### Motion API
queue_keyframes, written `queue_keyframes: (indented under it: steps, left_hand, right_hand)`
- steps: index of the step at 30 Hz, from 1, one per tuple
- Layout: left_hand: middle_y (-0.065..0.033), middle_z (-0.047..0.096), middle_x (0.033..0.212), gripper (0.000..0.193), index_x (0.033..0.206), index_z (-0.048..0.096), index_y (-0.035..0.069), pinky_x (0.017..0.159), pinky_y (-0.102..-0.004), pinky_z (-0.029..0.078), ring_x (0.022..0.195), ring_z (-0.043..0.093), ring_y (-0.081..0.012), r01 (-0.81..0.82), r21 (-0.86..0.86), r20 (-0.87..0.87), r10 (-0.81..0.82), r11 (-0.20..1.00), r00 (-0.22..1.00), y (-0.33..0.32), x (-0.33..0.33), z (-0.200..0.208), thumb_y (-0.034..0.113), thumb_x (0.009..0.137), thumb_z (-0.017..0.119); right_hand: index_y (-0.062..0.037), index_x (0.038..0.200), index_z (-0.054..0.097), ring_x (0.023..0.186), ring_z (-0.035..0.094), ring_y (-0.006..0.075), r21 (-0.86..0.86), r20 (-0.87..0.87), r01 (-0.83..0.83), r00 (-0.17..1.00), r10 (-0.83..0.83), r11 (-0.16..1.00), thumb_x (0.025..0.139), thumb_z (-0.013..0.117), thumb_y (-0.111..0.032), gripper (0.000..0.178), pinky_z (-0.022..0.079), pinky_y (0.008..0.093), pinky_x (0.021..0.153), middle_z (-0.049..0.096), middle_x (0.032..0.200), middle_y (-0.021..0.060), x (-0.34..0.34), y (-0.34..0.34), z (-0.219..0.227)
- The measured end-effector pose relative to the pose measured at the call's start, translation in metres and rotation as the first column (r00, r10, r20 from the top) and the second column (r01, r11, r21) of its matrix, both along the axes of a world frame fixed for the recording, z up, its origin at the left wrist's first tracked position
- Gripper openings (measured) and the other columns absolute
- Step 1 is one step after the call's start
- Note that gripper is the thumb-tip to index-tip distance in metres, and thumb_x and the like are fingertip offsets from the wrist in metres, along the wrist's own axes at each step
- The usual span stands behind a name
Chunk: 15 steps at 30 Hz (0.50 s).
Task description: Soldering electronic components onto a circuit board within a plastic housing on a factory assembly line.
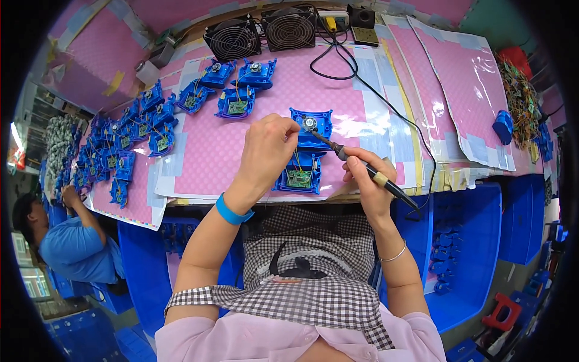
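My right hand (pixel 369 180) grips a soldering iron (pixel 341 152) with a dark handle. Its tip reaches the round metal speaker (pixel 310 123) in a blue plastic housing half (pixel 323 119). Close to the left side of that housing, my left hand (pixel 265 151) is closed in a pinch; whatever its fingertips hold is hidden or too fine to make out. Just below lies a second blue half with a green circuit board (pixel 299 177), and thin wires run between the two halves near my left hand.
Several similar blue housings (pixel 236 104) with boards and wires cover the table's left side. Two black fans (pixel 289 29) stand at the back. The iron's cable (pixel 392 108) loops across the right. Blue bins (pixel 476 259) sit below the edge. A co-worker (pixel 78 244) works at far left.
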State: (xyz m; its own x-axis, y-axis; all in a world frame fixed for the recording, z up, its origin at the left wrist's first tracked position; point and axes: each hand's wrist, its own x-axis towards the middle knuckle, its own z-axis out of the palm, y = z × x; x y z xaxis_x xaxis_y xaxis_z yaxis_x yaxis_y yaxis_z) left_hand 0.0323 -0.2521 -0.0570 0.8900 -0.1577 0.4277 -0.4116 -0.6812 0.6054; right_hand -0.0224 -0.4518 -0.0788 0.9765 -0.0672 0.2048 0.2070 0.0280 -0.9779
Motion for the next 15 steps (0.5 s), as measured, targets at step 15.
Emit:
queue_keyframes:
  steps: [15]
  left_hand:
    - [-0.0158,0.062,0.079,0.007,0.081,0.062,0.001,0.067,-0.0429,0.05,0.076,0.062,-0.0336,0.048,0.1,-0.017,-0.047,0.994,0.999,-0.02,0.004,-0.004,0.004,0.076,0.058]
  right_hand:
    - [0.0043,0.098,0.068,0.057,0.056,0.0093,-0.114,-0.064,0.021,0.998,-0.029,0.993,0.087,0.061,-0.009,0.019,0.042,0.0209,0.053,0.064,0.07,0.0077,0.014,-0.024,0.005]
